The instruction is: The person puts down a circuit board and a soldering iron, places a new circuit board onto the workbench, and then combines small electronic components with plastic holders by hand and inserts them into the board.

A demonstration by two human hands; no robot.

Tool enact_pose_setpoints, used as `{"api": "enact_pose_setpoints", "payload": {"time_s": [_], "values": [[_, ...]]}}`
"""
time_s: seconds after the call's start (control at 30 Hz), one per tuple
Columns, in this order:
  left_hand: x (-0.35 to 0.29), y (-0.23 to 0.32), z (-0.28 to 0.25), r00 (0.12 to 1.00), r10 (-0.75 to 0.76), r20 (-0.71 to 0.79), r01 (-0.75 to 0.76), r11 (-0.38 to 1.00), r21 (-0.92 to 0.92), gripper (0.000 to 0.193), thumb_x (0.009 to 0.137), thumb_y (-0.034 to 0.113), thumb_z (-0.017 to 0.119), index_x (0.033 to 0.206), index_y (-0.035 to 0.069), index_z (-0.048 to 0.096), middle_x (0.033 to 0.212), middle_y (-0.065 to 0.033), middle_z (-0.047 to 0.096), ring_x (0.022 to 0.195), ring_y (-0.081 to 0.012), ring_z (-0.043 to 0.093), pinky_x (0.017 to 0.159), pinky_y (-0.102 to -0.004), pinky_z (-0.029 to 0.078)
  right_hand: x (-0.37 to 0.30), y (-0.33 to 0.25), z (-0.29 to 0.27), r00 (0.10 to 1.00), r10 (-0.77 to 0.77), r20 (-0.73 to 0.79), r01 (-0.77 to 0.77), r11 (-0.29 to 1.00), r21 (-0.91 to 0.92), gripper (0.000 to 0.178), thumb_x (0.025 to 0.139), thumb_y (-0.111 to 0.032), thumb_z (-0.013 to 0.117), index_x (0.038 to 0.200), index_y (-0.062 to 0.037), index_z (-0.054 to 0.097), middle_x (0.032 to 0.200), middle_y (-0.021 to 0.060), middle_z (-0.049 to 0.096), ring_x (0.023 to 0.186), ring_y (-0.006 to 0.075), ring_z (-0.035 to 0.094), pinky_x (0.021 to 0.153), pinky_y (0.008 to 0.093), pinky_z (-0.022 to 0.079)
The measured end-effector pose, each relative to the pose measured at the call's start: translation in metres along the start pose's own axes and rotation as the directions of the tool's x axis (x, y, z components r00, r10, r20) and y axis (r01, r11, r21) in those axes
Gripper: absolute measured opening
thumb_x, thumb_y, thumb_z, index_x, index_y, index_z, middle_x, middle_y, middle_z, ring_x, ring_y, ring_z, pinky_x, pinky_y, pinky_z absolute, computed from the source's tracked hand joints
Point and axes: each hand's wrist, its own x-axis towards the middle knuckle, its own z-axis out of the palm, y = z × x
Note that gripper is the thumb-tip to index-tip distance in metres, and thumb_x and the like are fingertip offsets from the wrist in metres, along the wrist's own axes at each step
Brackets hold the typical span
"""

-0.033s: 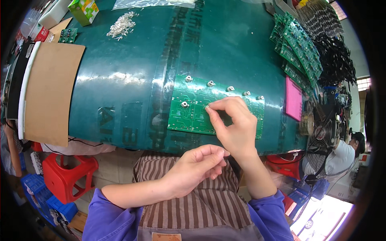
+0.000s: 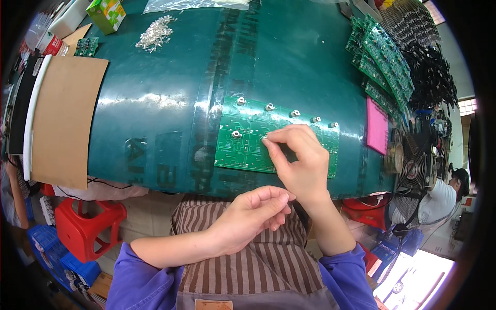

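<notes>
A green printed circuit board (image 2: pixel 230 154) lies on the table, with several small silvery cylindrical parts standing on it. One such cylindrical part (image 2: pixel 236 134) stands at its left; the others form a row along the far edge. My right hand (image 2: pixel 305 161) is over the board's middle, thumb and forefinger pinched on a small light metallic part (image 2: pixel 264 138) at the board's surface. My fingers partly hide that part. My left hand (image 2: pixel 252 211) hovers in front of the table edge, near my right wrist. Its fingers are curled with the thumb against them; what they hold, if anything, is hidden.
A pile of small silvery parts (image 2: pixel 156 33) lies at the far left of the green table (image 2: pixel 150 124). Brown cardboard (image 2: pixel 67 121) covers the left end. Stacked circuit boards (image 2: pixel 385 62) and a pink pad (image 2: pixel 377 126) are at the right. A red stool (image 2: pixel 82 227) stands below left.
The board and the parts on it sit very slightly further left, and my right fingertips have shifted a little with them. My left hand has stayed in place.
</notes>
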Motion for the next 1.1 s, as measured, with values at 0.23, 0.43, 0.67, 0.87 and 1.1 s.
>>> {"api": "enact_pose_setpoints", "payload": {"time_s": [0.23,0.43,0.67,0.87,1.1], "values": [[0.0,0.001,0.004,0.996,0.037,-0.087,-0.035,0.999,0.027,0.014,0.092,0.015,0.054,0.102,0.006,0.057,0.087,-0.0066,0.063,0.069,-0.0093,0.055,0.062,-0.0223,0.046,0.008,0.013,-0.034,0.996,-0.076,0.038,0.077,0.997,-0.014,0.017,0.071,-0.001,0.068,0.087,-0.0039,0.062,0.089,0.0093,0.063,0.088,0.027,0.059,0.074,0.035,0.049],[-0.001,0.004,0.006,0.993,-0.01,-0.116,0.017,0.998,0.059,0.018,0.092,0.016,0.054,0.106,0.005,0.058,0.091,-0.0072,0.064,0.071,-0.0096,0.055,0.062,-0.0225,0.046,0.002,0.092,-0.132,0.944,0.185,-0.272,-0.3,0.823,-0.482,0.016,0.076,-0.009,0.065,0.091,-0.0051,0.065,0.087,0.0119,0.064,0.086,0.0272,0.06,0.076,0.0355,0.046],[0.006,-0.001,0.011,0.999,-0.003,-0.052,0.006,0.998,0.056,0.021,0.092,0.014,0.054,0.11,0.004,0.058,0.099,-0.0082,0.063,0.077,-0.0097,0.056,0.066,-0.0218,0.047,-0.022,0.186,-0.201,0.86,0.373,-0.349,-0.49,0.411,-0.769,0.022,0.078,-0.023,0.063,0.093,-0.0069,0.063,0.083,0.0115,0.063,0.087,0.0306,0.058,0.074,0.0426,0.043],[0.008,-0.006,0.01,1.0,-0.001,-0.028,0.003,0.999,0.044,0.021,0.091,0.014,0.054,0.109,0.004,0.058,0.098,-0.0073,0.062,0.078,-0.0099,0.057,0.067,-0.0213,0.048,-0.024,0.193,-0.195,0.862,0.389,-0.325,-0.456,0.317,-0.832,0.016,0.08,-0.022,0.06,0.083,-0.0074,0.065,0.079,0.0132,0.066,0.083,0.0314,0.061,0.074,0.0424,0.039],[0.01,-0.005,0.016,0.997,-0.018,-0.07,0.022,0.997,0.068,0.02,0.092,0.014,0.054,0.109,0.005,0.057,0.099,-0.0063,0.062,0.078,-0.0096,0.056,0.068,-0.0217,0.047,-0.029,0.193,-0.193,0.849,0.287,-0.444,-0.527,0.406,-0.746,0.012,0.081,-0.017,0.058,0.084,-0.0055,0.062,0.081,0.0128,0.065,0.078,0.0283,0.061,0.075,0.0406,0.039]]}}
